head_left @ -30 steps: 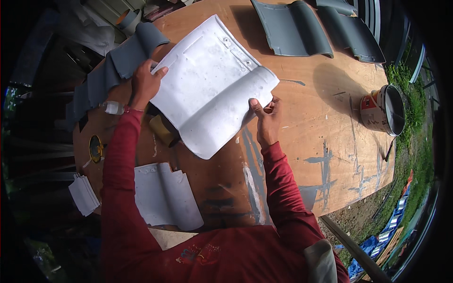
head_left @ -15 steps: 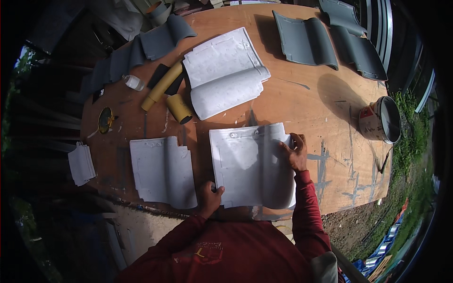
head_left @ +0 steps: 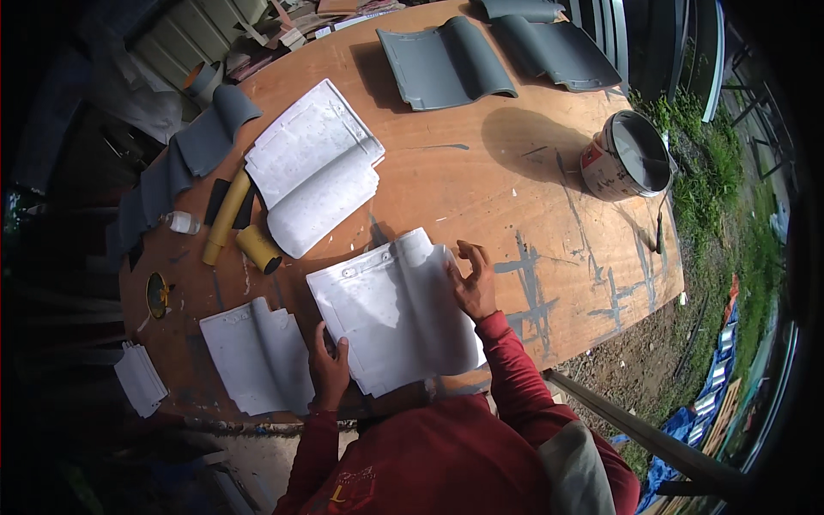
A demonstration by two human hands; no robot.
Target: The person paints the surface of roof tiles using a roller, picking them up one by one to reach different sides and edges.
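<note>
A white roof tile (head_left: 390, 318) with a raised roll along its right side lies on the wooden table (head_left: 446, 193) in front of me. Beside its left edge is my left hand (head_left: 330, 371), thumb and fingers spread and holding nothing. My right hand (head_left: 473, 287) hovers at the tile's right edge, fingers apart and bent; whether a fingertip touches the tile I cannot tell. Left of it lies a second white tile (head_left: 253, 356). Farther off, another white tile (head_left: 318, 167) is turned at an angle, apparently with one more under it.
Grey tiles (head_left: 442, 64) lie at the far edge, and more grey tiles (head_left: 206, 129) line the left. A paint bucket (head_left: 625, 159) stands at the right, a brush (head_left: 659, 232) near it. Yellow tubes (head_left: 258, 249), a small bottle (head_left: 182, 222) and a yellow-rimmed lid (head_left: 157, 295) sit on the left.
Both hands have loosened from the front tile, their fingers now apart. My view has turned to the right, so the table's things appear shifted left.
</note>
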